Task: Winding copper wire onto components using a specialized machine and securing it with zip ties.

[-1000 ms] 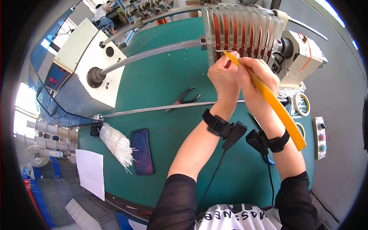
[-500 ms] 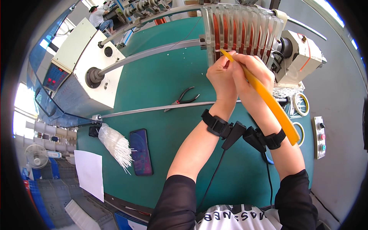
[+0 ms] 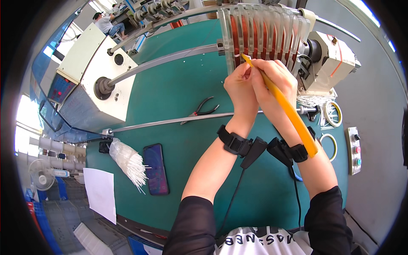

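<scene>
A coil-winding former (image 3: 279,32) with several clear plates sits on a shaft at the top, red-brown copper wire (image 3: 235,34) wound between its plates. A short white tie (image 3: 237,55) shows across the leftmost winding. My right hand (image 3: 276,78) is closed around a long flat yellow strip (image 3: 290,111), whose pointed tip reaches the former and whose other end lies over my right forearm. Pressed against it, my left hand (image 3: 241,87) is closed in a pinch just below the leftmost windings. Whatever its fingertips grip is hidden.
White winding machine (image 3: 114,68) at left, motor block (image 3: 329,63) at right. A metal rod (image 3: 170,121) crosses the green table (image 3: 178,89). On it lie pliers (image 3: 199,112), a phone (image 3: 156,170), bagged white ties (image 3: 127,161), tape rolls (image 3: 333,114). Control box (image 3: 353,151) at right edge.
Both hands have shifted slightly left together, still pinched at the former. The yellow strip has moved left with my right hand. The view has also shifted a little.
</scene>
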A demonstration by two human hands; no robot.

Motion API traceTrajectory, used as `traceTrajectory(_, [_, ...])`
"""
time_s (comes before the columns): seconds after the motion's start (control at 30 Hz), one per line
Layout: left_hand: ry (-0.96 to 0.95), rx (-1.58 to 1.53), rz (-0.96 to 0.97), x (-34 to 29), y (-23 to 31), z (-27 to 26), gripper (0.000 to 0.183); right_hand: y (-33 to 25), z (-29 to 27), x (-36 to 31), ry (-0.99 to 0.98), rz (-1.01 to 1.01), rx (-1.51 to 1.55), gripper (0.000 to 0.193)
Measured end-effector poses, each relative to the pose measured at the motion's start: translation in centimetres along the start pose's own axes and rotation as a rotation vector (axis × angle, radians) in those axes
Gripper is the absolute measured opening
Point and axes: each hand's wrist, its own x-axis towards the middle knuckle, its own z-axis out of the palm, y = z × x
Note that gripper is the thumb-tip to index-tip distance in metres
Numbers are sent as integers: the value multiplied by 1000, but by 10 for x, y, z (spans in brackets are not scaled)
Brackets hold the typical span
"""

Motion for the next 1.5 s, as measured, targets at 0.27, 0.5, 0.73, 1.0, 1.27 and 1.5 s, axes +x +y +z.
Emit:
traceTrajectory(0.27, [-15, 503, 399, 4, 23, -19, 18, 14, -52, -19, 10, -93, -112, 16])
traceTrajectory(0.5, [-195, 648, 708, 12, 30, 26, 16, 80, -82, -33, -123, -227, -530, 26])
traceTrajectory(0.73, [-501, 904, 633, 13, 19, 74, 22, 90, -92, -40, -105, -289, -634, 36])
traceTrajectory(1.0, [-504, 764, 474, 8, 24, 78, 12, 52, -121, -30, 117, -170, -445, 35])
traceTrajectory(1.27, [-233, 844, 412, 28, 26, 7, 12, 32, -95, -16, 78, 149, -128, 11])
traceTrajectory(1.5, [-223, 827, 396, 28, 25, 6, 12, 37, -79, -17, 94, 180, -114, 10])
